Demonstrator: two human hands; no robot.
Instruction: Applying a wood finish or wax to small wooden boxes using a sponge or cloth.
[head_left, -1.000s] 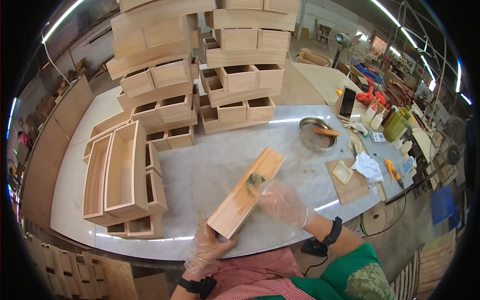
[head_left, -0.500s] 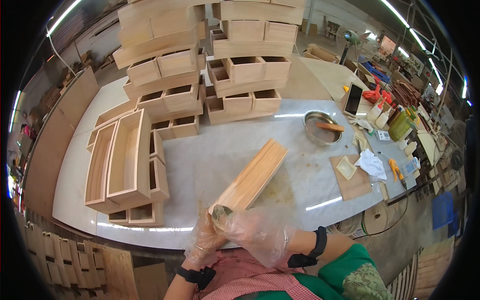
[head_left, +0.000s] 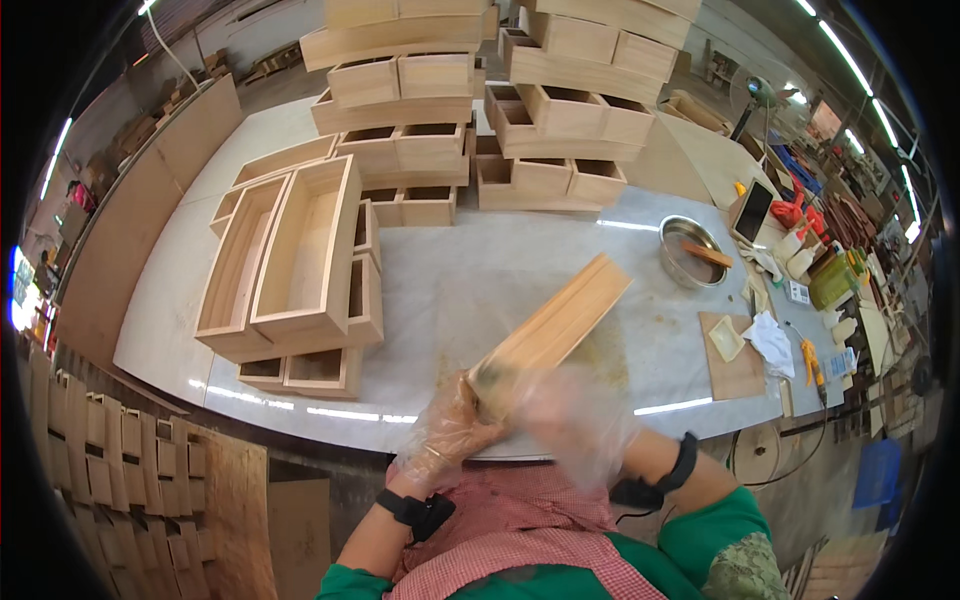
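Note:
A long, pale wooden piece (head_left: 555, 320) with visible grain slants up and to the right over the near part of the table. My left hand (head_left: 452, 425), in a clear plastic glove, is closed around its near end. My right hand (head_left: 575, 415), in a loose clear glove, is beside the wood's lower right edge. Motion smears its fingers, so I cannot see what it holds. A dark blurred patch shows on the wood near my left fingers.
Wooden drawer boxes (head_left: 305, 250) stand stacked on the left, with taller stacks (head_left: 565, 130) behind. Toward the right are a metal bowl (head_left: 690, 262) with a wooden strip in it, a white cloth (head_left: 770, 345), a phone (head_left: 752, 210) and an orange-handled tool (head_left: 810, 362).
The whole scene has shifted right in the picture. My right hand has moved away from my left, to the right beside the wood. My left hand still grips the near end.

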